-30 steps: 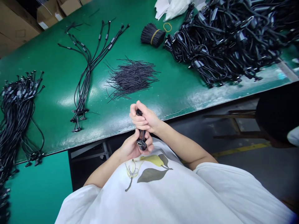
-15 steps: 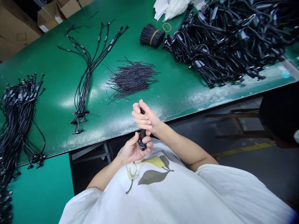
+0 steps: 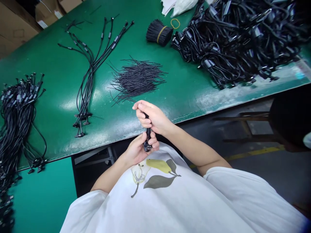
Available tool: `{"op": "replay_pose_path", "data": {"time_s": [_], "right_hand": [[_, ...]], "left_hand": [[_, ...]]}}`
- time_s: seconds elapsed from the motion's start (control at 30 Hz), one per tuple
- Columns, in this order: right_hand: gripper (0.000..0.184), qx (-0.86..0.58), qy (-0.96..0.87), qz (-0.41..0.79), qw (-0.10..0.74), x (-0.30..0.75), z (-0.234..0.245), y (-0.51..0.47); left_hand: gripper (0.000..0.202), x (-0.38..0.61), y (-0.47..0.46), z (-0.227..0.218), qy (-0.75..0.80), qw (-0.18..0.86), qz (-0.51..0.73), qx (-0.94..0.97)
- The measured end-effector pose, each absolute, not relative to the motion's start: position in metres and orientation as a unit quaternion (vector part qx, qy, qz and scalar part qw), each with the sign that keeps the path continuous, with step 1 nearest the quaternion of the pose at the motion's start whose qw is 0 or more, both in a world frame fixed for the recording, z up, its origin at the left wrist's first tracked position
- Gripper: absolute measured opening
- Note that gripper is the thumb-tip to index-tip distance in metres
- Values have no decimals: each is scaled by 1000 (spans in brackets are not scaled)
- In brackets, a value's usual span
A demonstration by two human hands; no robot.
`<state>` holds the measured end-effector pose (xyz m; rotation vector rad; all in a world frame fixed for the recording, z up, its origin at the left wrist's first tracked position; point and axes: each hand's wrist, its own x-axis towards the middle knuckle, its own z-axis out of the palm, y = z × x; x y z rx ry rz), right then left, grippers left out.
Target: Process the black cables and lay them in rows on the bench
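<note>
A folded black cable (image 3: 148,133) is held upright between my two hands, close to my shirt front. My left hand (image 3: 137,150) is closed around its lower end, where a connector plug faces up at me. Higher on the same cable, my right hand (image 3: 155,119) has its fingers curled round it, the index finger bent over the top. Part of the cable is hidden by my fingers. Just beyond my hands, a loose pile of short black ties (image 3: 139,79) lies on the green table (image 3: 102,129).
Several straightened cables (image 3: 89,71) lie left of the ties, with a thicker bunch (image 3: 18,113) at the far left. A large heap of coiled cables (image 3: 233,42) fills the back right. Beside it are a banded tie bundle (image 3: 159,32) and a yellow rubber band (image 3: 175,23). A stool (image 3: 252,127) stands right.
My right hand has shifted slightly, its index finger now reaching further left over the cable's top. Both hands keep hold of the cable; the view has tilted a little.
</note>
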<state>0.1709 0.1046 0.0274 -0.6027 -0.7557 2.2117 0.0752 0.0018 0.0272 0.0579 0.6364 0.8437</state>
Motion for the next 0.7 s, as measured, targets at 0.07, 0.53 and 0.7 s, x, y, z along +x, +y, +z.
{"op": "replay_pose_path", "data": {"time_s": [0.07,0.53,0.7], "right_hand": [[17,-236,-325,850,340,169,26,109],[38,-290,-860,211,363,179,-6,70],[28,-313,-828,222,409,172,2,69]], "left_hand": [[20,78,3,27,313,852,420,22],[32,46,50,34,424,684,591,-52],[35,53,48,37,420,671,609,-49]]}}
